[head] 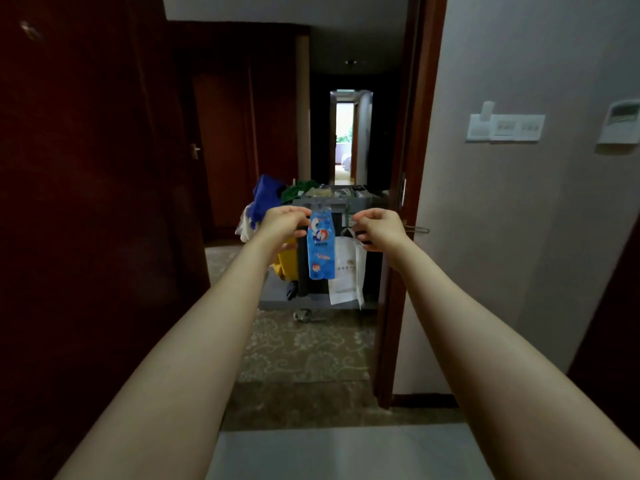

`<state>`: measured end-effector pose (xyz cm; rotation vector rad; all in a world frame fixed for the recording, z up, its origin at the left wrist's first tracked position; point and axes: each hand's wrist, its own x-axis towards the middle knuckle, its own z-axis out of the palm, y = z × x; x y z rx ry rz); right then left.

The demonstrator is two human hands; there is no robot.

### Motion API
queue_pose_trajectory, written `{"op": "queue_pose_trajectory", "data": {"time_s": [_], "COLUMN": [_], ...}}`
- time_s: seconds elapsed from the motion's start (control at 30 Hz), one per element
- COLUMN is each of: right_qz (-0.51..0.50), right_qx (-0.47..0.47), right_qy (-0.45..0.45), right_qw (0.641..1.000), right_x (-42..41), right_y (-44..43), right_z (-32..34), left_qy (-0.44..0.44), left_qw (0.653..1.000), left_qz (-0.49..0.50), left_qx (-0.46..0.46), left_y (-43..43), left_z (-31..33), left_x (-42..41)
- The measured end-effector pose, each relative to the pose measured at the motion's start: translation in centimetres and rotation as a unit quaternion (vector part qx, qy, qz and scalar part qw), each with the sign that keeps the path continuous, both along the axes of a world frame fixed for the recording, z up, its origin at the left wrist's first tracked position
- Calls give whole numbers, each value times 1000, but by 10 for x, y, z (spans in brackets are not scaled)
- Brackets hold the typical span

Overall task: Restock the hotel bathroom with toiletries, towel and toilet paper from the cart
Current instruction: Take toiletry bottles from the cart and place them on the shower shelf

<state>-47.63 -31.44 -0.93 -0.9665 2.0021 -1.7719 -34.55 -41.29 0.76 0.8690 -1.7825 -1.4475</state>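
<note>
A long blue printed plastic pack (321,251) hangs upright in front of me, and my left hand (282,225) pinches its top left corner. My right hand (379,228) is held level with it, a little to the right of the pack, with its fingers curled toward the pack's top. Whether it holds anything cannot be told. Behind both hands the grey housekeeping cart (313,299) stands in the corridor just outside the doorway. Its top tray holds several small items, with blue and green cloths (266,195) at its left end.
A white paper bag (348,271) hangs on the cart's front, and a yellow bag (285,265) hangs at its left. A dark wooden door (86,202) is on my left. The door frame (408,168) and a wall with switches (505,128) are on my right. Patterned carpet (304,348) lies ahead.
</note>
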Motion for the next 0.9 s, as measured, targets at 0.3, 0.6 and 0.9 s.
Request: {"op": "queue_pose_trajectory", "data": {"time_s": [0.3,0.6,0.9], "right_qz": [-23,-7,0], "right_qx": [-2,4,18], "right_qy": [-6,-20,-49], "right_qw": [1000,1000,999], "right_x": [-94,-217,-366], "right_y": [-123,-254,-384], "right_z": [-10,-45,-49], "left_qy": [-7,-21,-16], "left_qw": [1000,1000,1000], "left_qz": [-8,-10,7], "left_qx": [-2,-8,14], "left_y": [-124,-239,-358], "left_z": [-16,-45,-39], "left_x": [-89,-213,-363]}}
